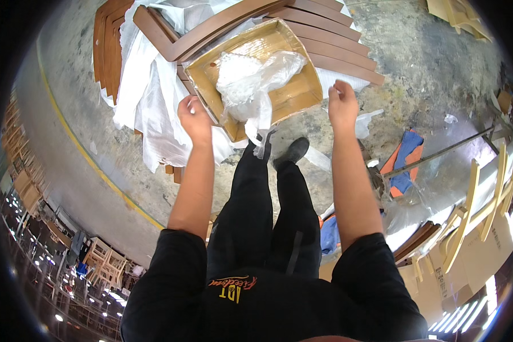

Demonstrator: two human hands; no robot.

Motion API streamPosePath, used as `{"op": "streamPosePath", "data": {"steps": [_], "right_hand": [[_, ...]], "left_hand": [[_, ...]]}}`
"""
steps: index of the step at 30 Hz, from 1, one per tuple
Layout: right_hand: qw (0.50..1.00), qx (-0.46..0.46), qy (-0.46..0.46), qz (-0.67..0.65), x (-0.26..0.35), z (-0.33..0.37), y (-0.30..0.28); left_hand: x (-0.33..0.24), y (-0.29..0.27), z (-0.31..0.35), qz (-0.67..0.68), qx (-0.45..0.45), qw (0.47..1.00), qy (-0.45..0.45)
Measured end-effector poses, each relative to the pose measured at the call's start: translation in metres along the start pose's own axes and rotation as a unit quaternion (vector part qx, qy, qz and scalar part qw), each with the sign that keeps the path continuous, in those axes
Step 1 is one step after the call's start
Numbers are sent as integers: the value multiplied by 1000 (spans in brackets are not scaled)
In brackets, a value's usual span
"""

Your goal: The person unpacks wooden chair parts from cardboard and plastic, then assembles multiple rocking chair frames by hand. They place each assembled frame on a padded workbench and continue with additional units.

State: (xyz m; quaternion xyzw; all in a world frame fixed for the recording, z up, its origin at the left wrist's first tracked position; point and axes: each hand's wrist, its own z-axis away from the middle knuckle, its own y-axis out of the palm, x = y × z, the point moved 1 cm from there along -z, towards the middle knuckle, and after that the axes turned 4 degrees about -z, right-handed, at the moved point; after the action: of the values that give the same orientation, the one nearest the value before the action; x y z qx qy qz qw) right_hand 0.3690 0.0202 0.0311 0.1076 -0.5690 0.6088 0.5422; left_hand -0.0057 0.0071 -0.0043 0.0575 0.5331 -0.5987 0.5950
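Observation:
An open, shallow cardboard box (pixel 306 85) lies tilted on a pile of brown wooden parts in front of me. Crumpled clear plastic wrap (pixel 242 80) fills much of it and trails over the near edge. Close beside the box's left side is my left hand (pixel 195 118), its fingers loosely bent with the thumb apart; whether it touches the cardboard is hard to see. Off the right side, with a small gap, my right hand (pixel 342 107) is raised, fingers half curled and seemingly holding nothing.
Curved brown wooden parts (pixel 325 43) are stacked under and behind the box, with white foam sheeting (pixel 148 97) draped at the left. A blue and orange cloth (pixel 404 162) lies right, near a metal bar (pixel 444 153) and pale wooden frames (pixel 464 214). A yellow line (pixel 85 154) crosses the floor.

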Motion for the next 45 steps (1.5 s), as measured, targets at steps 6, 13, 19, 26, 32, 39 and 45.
{"op": "streamPosePath", "data": {"steps": [6, 13, 19, 26, 32, 39, 45], "right_hand": [[982, 46, 161, -87, -38, 102, -28], [956, 123, 171, -203, 1, 145, 16], [989, 144, -34, 16, 84, 120, 108], [894, 245, 290, -238, 84, 90, 139], [642, 314, 421, -559, 87, 105, 128], [664, 229, 506, -500, 66, 123, 168], [698, 266, 452, -487, 57, 140, 161]], "left_hand": [[-92, 64, 59, -402, 28, 838, 367], [-76, 35, -29, -288, 122, 915, 254], [-79, 16, -54, -206, 211, 951, 97], [-124, 27, -79, -368, 168, 842, 356], [-188, 33, -86, -403, 286, 773, 397], [-165, 16, -85, -559, 286, 746, 223], [-108, 19, -57, -463, 272, 842, 49]]}}
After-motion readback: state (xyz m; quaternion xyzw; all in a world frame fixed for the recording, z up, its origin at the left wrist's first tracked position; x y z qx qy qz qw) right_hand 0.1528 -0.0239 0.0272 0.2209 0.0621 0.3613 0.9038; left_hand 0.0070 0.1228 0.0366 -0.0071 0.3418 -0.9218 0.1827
